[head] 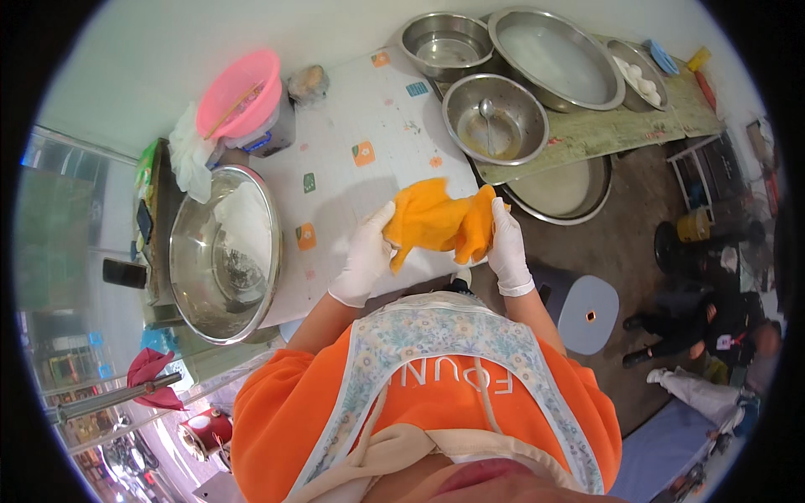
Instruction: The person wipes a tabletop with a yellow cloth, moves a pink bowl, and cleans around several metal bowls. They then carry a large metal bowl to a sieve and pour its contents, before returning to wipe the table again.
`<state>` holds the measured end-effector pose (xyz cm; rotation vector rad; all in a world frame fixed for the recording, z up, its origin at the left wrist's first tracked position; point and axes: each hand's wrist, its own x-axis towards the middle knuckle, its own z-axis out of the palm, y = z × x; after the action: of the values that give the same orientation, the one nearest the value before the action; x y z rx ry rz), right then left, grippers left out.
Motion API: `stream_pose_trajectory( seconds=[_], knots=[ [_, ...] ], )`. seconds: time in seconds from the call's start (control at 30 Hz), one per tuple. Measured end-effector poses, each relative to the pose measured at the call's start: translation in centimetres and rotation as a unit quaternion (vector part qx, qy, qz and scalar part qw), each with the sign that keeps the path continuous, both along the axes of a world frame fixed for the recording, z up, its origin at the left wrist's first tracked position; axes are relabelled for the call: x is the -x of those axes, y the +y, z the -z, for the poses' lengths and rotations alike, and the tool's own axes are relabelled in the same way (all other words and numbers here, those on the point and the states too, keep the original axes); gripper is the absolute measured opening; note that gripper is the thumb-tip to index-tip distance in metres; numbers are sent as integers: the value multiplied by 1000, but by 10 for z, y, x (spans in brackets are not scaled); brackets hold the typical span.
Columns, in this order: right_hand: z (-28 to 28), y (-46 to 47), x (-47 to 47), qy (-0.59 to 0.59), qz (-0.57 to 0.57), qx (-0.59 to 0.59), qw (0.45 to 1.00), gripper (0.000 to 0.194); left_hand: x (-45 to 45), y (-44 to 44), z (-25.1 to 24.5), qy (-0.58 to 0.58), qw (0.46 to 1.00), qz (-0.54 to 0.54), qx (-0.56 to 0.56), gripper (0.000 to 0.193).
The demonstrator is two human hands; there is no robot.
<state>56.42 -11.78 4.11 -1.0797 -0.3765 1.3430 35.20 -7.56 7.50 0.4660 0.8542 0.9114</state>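
Observation:
An orange-yellow cloth (434, 217) is stretched between my two hands, over the near edge of the table (339, 207) with its patterned white cover. My left hand (365, 258), in a white glove, grips the cloth's left end. The other end is bunched up in my right hand (509, 248), gloved the same way. Folds of the cloth hide some of my fingertips. Beyond the cloth stands a steel bowl (462, 129) with a metal spoon (488, 119) and some yellowish residue inside.
Left is a large steel basin (270, 276) holding white powder; behind it, a pink basin (207, 104) with chopsticks. Back right, a wooden board (604, 135) carries a wide basin of cloudy liquid (556, 56) and a bowl of white balls (641, 85). A stool (588, 314) stands right; a person (717, 333) sits beyond.

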Motion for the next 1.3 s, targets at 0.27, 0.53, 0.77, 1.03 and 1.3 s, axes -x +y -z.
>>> stream_pose_trajectory(
  seconds=[0.27, 0.53, 0.77, 1.03, 1.3],
  knots=[
    [-24, 37, 2, -300, -464, -199, 809, 38, -39, 0, 29, 20, 999, -27, -1, 39],
    [36, 51, -31, -40, -367, 33, 929, 39, -4, 23, 64, 55, 984, -137, 97, 36],
    [147, 36, -72, -382, -114, 153, 904, 33, 29, 152, 16, 64, 990, -29, -122, 36],
    [196, 45, -42, -579, -35, 231, 781, 44, 42, 352, -6, 31, 972, -37, -228, 39],
    [182, 65, -8, -586, -110, 367, 714, 48, 36, 519, 60, 105, 987, -96, -72, 40]
  ],
)
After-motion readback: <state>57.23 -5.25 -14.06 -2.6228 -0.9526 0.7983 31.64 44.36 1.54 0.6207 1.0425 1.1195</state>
